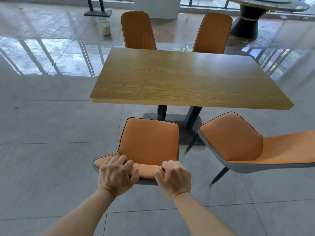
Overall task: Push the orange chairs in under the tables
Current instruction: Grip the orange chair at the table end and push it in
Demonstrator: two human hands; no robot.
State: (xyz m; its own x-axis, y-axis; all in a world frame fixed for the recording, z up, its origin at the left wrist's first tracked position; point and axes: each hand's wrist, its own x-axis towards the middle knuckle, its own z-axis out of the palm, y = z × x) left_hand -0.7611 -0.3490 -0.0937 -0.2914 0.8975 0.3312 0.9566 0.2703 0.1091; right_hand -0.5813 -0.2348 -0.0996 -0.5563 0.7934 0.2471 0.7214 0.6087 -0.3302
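Observation:
An orange chair (pixel 150 140) stands in front of me, its seat facing the wooden table (pixel 184 79) and lying short of the table's near edge. My left hand (pixel 117 174) and my right hand (pixel 173 176) both grip the top of its backrest, fingers curled over the rim. A second orange chair (pixel 238 143) stands to the right, turned sideways and away from the table. Two more orange chairs, one on the left (pixel 138 30) and one on the right (pixel 213 33), sit tucked in at the table's far side.
The table's black pedestal base (pixel 189 123) stands just beyond the near chair. A white bin (pixel 104 26) stands on the floor at the back left. A round dark-based table (pixel 247 23) is at the back right. Grey tiled floor surrounds everything.

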